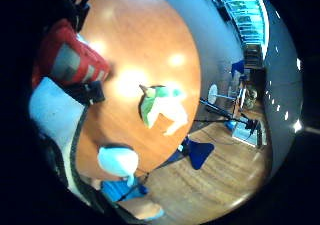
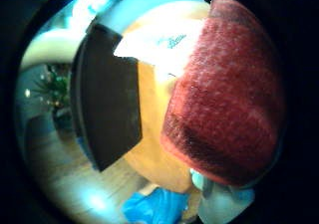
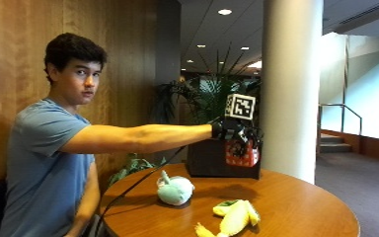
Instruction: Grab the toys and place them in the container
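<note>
You reach your right hand point(image 3: 237, 134) out over the far side of the round tabletop point(image 3: 294, 202). Your grip is curled around a red toy point(image 3: 241, 154) with grey patches, and you hold it up in the air, just in front of the dark container point(image 3: 209, 159). The container stands at the far edge of the tabletop. A pale mint round toy point(image 3: 174, 190) sits on the tabletop near you, on the left. A yellow and green toy point(image 3: 233, 218) lies at the near edge, to the right of the mint one. The two toys are apart and do not touch.
</note>
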Demonstrator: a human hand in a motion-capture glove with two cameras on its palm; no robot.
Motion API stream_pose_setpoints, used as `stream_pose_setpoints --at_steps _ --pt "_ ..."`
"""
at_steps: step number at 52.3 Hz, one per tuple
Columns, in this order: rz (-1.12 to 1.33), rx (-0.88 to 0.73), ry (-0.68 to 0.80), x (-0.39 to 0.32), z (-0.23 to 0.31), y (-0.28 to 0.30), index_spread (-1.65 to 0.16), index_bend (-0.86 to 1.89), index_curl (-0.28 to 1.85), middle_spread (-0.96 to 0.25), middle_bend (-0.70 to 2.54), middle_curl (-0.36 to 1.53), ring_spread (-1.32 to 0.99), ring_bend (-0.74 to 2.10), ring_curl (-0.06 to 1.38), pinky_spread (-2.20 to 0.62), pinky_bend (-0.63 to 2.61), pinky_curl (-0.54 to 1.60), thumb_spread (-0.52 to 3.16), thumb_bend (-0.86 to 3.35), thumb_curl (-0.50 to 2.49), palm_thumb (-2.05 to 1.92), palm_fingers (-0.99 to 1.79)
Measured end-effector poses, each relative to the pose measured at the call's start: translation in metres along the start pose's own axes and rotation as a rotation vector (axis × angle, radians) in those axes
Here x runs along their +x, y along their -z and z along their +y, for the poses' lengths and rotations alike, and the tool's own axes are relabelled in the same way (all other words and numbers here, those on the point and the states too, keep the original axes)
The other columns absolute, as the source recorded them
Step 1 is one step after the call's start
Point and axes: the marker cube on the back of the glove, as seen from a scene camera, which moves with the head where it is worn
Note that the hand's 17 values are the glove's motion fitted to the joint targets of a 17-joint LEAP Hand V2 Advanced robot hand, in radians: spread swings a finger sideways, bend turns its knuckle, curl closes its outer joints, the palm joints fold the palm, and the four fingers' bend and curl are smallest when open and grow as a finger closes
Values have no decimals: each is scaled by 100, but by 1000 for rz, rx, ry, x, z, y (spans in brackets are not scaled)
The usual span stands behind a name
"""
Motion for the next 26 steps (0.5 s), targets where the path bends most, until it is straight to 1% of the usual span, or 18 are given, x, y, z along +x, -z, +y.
stream_pose_setpoints --at_steps 4,5,8,9,12,17,26 --pt "-80 30 -191 1 8 44 -31 16 16 -22 38 48 -38 105 50 -29 135 37 138 10 37 41 38" --pt "-78 38 -191 3 12 52 -31 16 16 -22 38 48 -38 104 50 -29 135 37 139 10 37 41 38" --pt "0 59 -55 8 29 72 -31 15 17 -22 38 49 -39 104 50 -29 136 37 139 9 38 41 38" --pt "16 65 -34 8 34 79 -31 16 17 -22 37 49 -39 104 51 -29 136 37 139 9 38 41 38" --pt "18 89 -25 2 44 100 -31 15 18 -22 36 50 -39 104 51 -29 137 37 139 8 38 40 37" --pt "-16 141 34 -7 60 130 -31 15 19 -22 36 52 -39 103 51 -29 137 37 140 6 38 40 37" --pt "29 199 11 -28 83 178 -31 15 21 -22 34 55 -40 103 51 -30 139 37 140 4 39 40 37"
